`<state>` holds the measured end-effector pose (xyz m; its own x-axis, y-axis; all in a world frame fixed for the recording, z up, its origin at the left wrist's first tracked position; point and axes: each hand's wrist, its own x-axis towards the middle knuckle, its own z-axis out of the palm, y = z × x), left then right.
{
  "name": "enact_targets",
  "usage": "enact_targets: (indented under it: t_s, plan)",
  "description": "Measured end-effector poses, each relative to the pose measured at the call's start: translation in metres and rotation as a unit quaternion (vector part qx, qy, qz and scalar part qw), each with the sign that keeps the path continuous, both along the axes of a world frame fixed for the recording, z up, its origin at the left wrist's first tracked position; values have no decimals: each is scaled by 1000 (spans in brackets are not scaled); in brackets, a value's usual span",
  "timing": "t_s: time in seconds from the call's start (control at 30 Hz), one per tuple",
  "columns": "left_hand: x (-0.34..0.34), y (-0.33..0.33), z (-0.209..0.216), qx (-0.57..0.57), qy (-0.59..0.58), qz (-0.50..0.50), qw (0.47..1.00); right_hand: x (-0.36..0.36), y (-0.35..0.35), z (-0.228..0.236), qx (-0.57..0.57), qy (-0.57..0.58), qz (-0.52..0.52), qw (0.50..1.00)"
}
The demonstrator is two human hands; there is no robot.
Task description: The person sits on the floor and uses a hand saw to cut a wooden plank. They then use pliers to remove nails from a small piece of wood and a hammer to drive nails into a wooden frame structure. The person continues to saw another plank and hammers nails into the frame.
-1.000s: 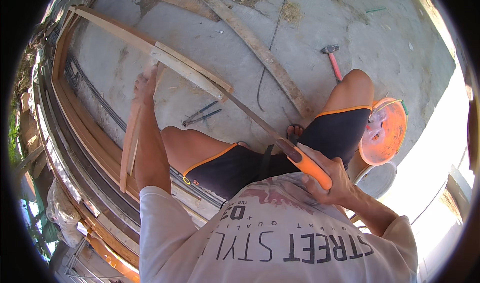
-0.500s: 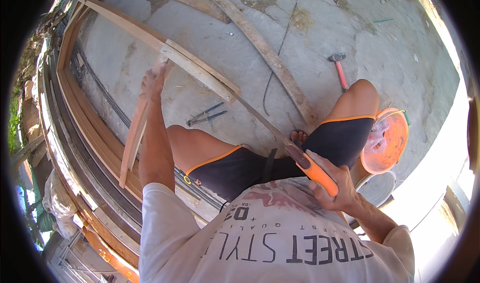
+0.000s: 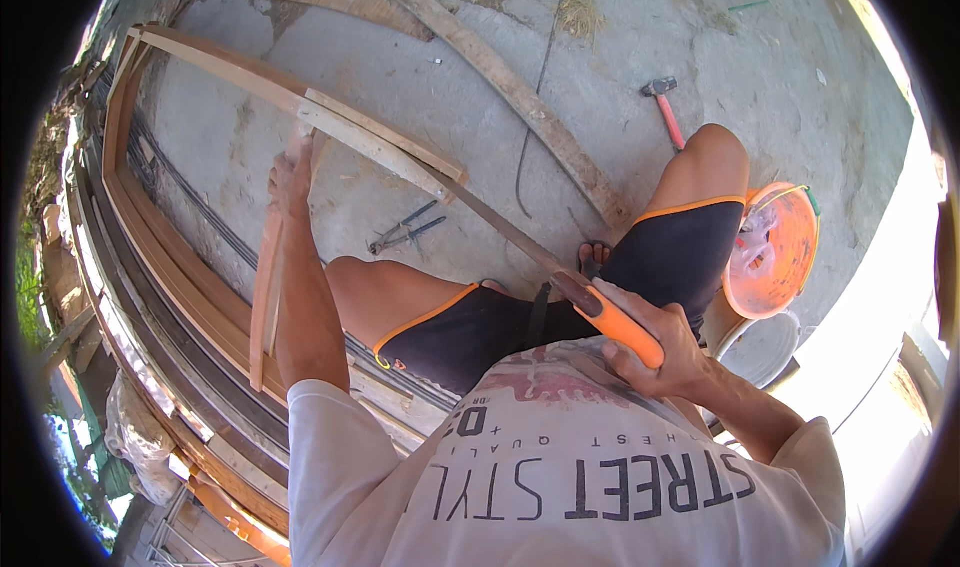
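My right hand [image 3: 668, 345] is closed round the orange handle of a handsaw [image 3: 515, 235], in front of my shirt. Its long blade slants up and left to the near end of a wooden frame [image 3: 225, 65]; whether its teeth are in the wood I cannot tell. Pale and brown strips [image 3: 375, 149] lie side by side at that end. At arm's length my left hand [image 3: 290, 179] grips the frame where a crosspiece [image 3: 267, 267] joins the strips. My left forearm hides part of that crosspiece.
Pincers [image 3: 405, 232] lie on the concrete by my left knee. Beyond my right knee are a red-handled hammer [image 3: 664, 112] and an orange bucket [image 3: 770, 257] holding clear plastic. A long weathered board [image 3: 500, 82] crosses the floor ahead. Stacked timber [image 3: 150, 297] lines the left side.
The whole view has shifted slightly, with the floor things higher and further left in it. Both hands keep their grips, and the saw stays at the frame's near end.
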<state>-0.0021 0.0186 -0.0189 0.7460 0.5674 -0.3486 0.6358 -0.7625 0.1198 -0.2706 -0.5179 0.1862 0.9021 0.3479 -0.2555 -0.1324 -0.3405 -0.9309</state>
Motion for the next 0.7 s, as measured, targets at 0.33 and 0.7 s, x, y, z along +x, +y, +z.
enact_targets:
  t_s: [0.33,0.7]
  plan:
    - [2,24,-14,-18,1,-5,1000,5,15,-4,9,80,-16,997]
    - [11,23,-15,-26,-9,-29,999,73,76,-50,47,102,-15,994]
